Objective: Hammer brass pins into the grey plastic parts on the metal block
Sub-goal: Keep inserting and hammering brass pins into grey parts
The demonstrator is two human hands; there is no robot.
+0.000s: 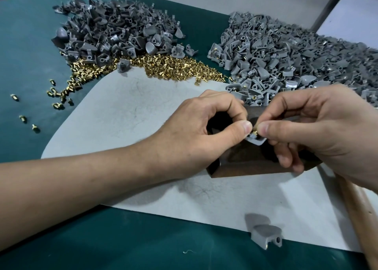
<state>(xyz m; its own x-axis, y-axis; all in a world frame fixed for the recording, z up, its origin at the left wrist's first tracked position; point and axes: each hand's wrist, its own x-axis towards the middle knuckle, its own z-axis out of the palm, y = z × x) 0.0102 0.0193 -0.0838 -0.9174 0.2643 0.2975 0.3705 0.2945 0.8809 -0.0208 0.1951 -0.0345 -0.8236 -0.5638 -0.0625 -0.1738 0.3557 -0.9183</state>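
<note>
Left hand (204,130) fingers curled, thumb and forefinger pinching the grey plastic part (256,142) on the dark metal block (245,164). Right hand (319,130) pinches a brass pin (254,135) at the part's top. Pin judged tiny, hard, smooth, apt to slip; hold by the shank. Part light, rigid, curved shell; steady at its edges. Wooden hammer handle (360,212) lies on the counter (61,239) beside the block
</note>
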